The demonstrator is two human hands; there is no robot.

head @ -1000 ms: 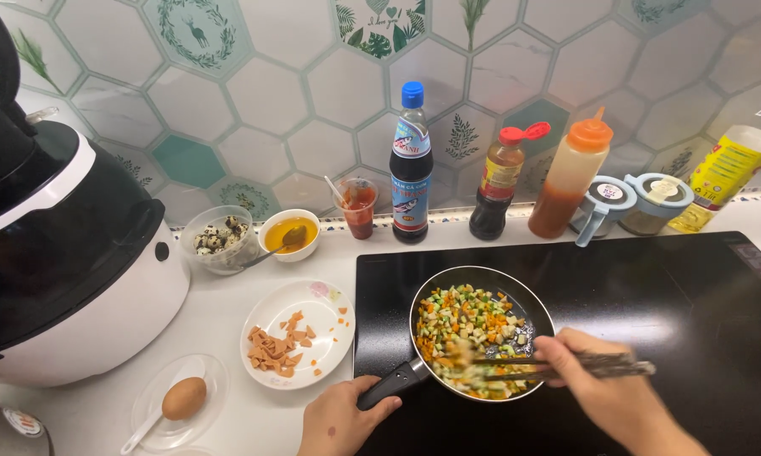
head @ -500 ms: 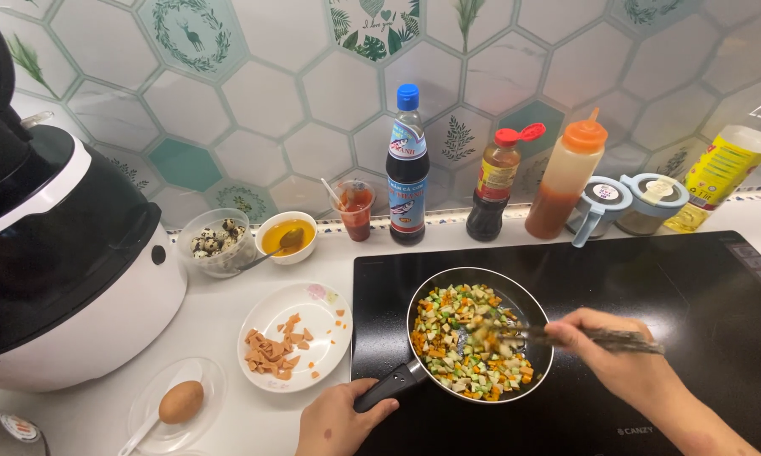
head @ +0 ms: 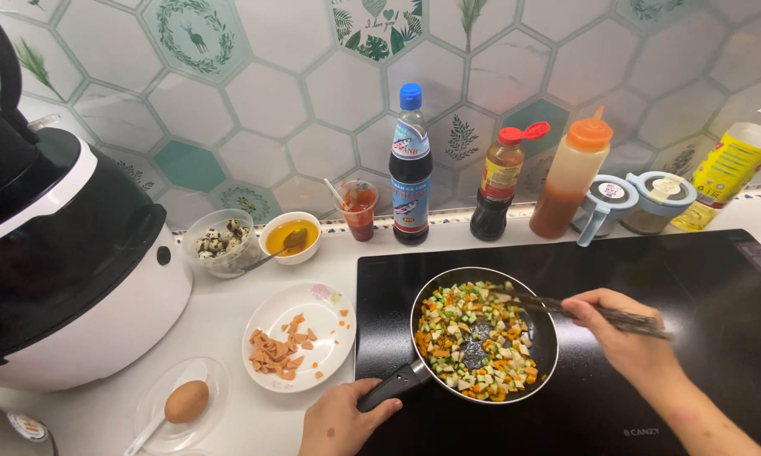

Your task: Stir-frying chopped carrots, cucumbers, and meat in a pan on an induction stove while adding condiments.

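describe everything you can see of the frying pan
The frying pan is small, round and dark inside, with a thin pale metal rim and a black handle pointing toward the lower left. It sits flat on the black cooktop, near its left edge. The left hand grips the handle. Diced vegetables in orange, green and pale pieces cover most of its base, with a bare patch mid-pan. Chopsticks held by the right hand reach into it.

Both my hands are low in the head view, each closed in a grip.

My left hand (head: 340, 420) curls in a fist at the bottom edge; my right hand (head: 625, 333) reaches in from the right, forearm angled, fingers pinched together.
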